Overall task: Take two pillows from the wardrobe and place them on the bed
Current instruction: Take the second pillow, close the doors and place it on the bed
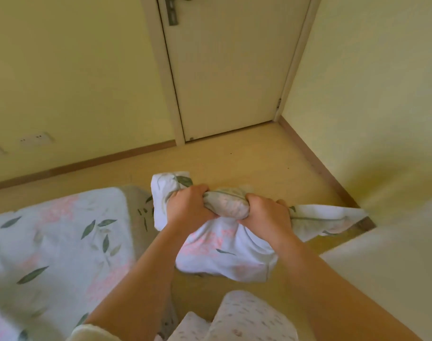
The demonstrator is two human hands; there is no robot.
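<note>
A white pillow (pixel 224 252) printed with green leaves and pink flowers hangs in front of me above the floor, bunched up along its top edge. My left hand (pixel 189 205) grips that bunched edge on the left. My right hand (pixel 264 211) clutches it just to the right, and the two fists are close together. The bed (pixel 52 242), covered in the same leaf and flower fabric, lies at the lower left, its corner just left of the pillow. Whether a second pillow is folded into the bundle is hidden.
A shut pale door (pixel 229 70) stands straight ahead with walls on both sides. Tan floor (pixel 234 158) runs from the bed's corner to the door. A pale panel (pixel 394 254) juts in at the right. My patterned trouser legs (pixel 247 318) show at the bottom.
</note>
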